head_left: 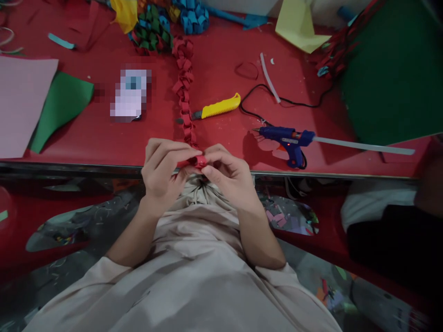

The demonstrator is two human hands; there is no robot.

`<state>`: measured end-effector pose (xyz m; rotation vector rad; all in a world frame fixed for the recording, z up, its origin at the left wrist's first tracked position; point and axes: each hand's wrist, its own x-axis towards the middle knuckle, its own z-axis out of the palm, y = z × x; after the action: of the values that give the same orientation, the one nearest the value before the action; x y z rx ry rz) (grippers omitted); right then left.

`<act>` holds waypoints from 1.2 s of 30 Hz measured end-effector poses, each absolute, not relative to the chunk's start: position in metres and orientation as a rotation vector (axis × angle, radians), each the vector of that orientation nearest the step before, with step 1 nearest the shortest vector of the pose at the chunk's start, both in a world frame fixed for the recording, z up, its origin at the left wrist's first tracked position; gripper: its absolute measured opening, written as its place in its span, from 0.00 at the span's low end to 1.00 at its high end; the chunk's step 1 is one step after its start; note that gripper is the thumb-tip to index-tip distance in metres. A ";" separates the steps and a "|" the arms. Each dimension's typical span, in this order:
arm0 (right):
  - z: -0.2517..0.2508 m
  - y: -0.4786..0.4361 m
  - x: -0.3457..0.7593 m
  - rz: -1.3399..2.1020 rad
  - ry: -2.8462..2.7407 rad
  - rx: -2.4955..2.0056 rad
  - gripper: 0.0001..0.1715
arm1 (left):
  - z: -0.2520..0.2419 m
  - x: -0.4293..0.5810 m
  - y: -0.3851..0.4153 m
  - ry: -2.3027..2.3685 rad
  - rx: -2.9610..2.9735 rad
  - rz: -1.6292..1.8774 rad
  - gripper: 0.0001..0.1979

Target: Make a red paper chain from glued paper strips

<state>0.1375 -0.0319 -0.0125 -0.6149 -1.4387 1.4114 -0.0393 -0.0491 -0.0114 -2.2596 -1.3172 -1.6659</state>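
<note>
At the table's front edge, my left hand and my right hand meet, fingers closed around a small red paper loop. Thumbs and fingertips pinch it from both sides. From just behind my fingers, a red paper chain of linked loops runs back across the table. Whether the held loop joins the chain is hidden by my fingers. A yellow utility knife lies right of the chain, its tip against it. Farther right rests a blue glue gun with a glue stick in its back and a small red light.
A phone lies left of the chain, beside green paper and pink paper. Colored paper chains are heaped at the back. The glue gun's black cord curls behind it. Another person's dark sleeve is at right.
</note>
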 end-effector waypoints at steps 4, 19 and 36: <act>-0.015 -0.031 0.134 1.447 -1.385 -0.650 0.19 | -0.016 -0.041 -0.049 -1.266 -2.256 -1.632 0.18; -0.006 -0.035 0.131 1.259 -1.420 -0.769 0.26 | -0.018 -0.040 -0.053 -1.354 -2.313 -1.522 0.15; -0.006 -0.041 0.142 0.957 -1.415 -0.807 0.10 | -0.018 -0.050 -0.049 -1.244 -2.269 -1.607 0.19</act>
<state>0.1423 -0.0411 -0.0062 -0.8070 -1.4153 0.9570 -0.0502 -0.0485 -0.0183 -2.2692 -1.2441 -1.6069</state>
